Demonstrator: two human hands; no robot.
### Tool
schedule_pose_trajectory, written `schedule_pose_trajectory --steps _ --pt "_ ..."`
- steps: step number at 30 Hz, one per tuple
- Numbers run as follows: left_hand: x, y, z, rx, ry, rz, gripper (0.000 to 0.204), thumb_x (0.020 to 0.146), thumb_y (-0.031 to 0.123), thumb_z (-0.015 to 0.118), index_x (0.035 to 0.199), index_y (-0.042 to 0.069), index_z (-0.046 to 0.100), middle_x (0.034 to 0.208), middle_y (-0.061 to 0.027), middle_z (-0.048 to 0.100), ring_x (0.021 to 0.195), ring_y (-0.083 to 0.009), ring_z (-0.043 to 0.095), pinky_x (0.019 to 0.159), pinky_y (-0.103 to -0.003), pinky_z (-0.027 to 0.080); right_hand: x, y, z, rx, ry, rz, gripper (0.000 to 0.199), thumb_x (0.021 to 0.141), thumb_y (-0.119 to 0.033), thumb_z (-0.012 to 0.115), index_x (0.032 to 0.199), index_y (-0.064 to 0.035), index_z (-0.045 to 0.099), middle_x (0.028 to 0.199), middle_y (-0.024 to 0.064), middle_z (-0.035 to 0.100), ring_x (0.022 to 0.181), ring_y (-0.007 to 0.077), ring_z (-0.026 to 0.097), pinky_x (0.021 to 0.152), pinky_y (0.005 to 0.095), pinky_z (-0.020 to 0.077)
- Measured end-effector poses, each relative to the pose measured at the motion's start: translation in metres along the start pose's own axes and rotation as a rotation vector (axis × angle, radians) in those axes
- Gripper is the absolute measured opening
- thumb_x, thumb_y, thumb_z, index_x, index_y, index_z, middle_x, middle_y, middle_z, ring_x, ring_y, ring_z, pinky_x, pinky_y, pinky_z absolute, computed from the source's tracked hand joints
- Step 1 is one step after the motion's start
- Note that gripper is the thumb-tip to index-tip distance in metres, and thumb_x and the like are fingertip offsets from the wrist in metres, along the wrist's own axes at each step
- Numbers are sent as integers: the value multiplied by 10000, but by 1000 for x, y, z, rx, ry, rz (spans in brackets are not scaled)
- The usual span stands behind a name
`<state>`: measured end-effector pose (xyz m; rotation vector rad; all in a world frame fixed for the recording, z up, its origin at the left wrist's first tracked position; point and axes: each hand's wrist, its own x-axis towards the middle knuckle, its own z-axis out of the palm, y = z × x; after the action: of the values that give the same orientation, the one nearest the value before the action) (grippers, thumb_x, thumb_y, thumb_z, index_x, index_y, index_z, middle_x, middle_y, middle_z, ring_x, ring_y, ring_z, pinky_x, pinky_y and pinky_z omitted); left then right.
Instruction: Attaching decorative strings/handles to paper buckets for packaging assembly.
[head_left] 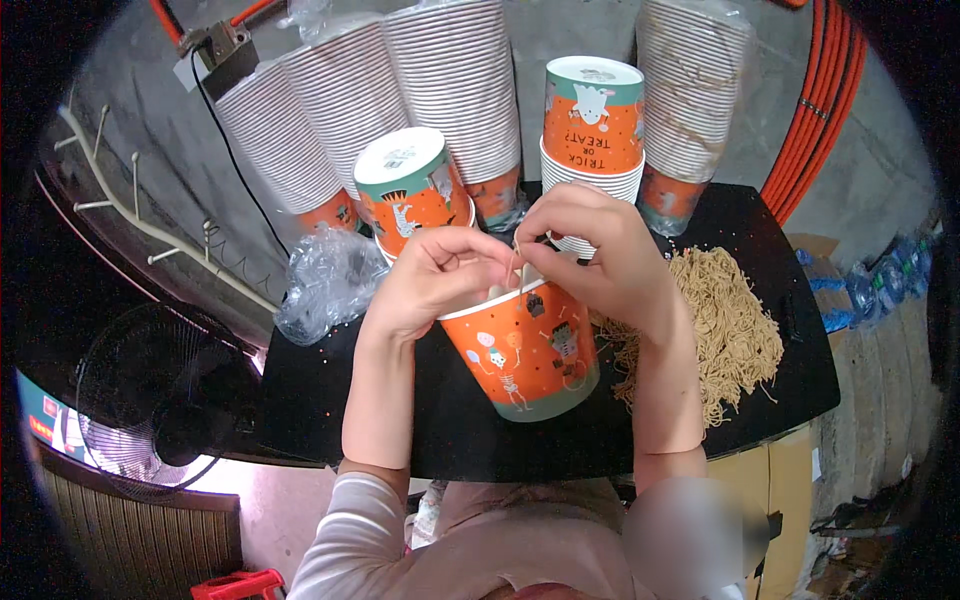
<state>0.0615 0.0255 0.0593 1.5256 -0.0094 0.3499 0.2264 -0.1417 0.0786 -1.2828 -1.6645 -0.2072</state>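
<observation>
An orange paper bucket (525, 355) with a green base band and cartoon skeleton prints stands tilted on the black table in front of me. At its near rim, my left hand (440, 275) and my right hand (595, 245) meet, thumbs and fingers pinched together around a thin tan cord (518, 262). Some left fingers are hidden inside the rim. The cord's lower part crosses the rim; whether it passes through a hole is too small to tell. Beside my right forearm lies a heap of tan cords (725, 325).
Upside-down orange buckets (410, 190) and a second stack (593, 115) stand behind my hands. Tall wrapped stacks of buckets (450, 85) line the wall. Crumpled clear plastic (330, 280) lies at the left of the black table (440, 440). A fan (150, 400) stands beyond the left edge.
</observation>
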Motion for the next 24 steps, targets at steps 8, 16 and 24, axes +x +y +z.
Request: schedule_pose_trajectory --steps 8,16,24 --pt "1 -2 10 542 148 468 93 819 -11 803 901 32 807 826 1 738 662 -33 556 615 -201 417 1 -1 0 50 -32 -49 88 879 -97 720 954 -50 719 905 90 692 870 299 654 775 389 519" --pt "-1 -1 26 557 426 495 155 780 37 869 877 18 749 828 2 723 710 -29 584 656 -196 452 1 -1 1 52 -40 -58 95 889 -100 713 963 -45 733 923 90 697 897 293 663 797 385 527" --pt "17 -23 -6 179 77 239 206 968 90 727 1140 -12 678 1058 -50 720 935 -81 659 826 -246 532 0 6 0 -26 -71 -40 115 882 -34 709 989 -4 738 956 100 703 899 267 678 798 362 531"
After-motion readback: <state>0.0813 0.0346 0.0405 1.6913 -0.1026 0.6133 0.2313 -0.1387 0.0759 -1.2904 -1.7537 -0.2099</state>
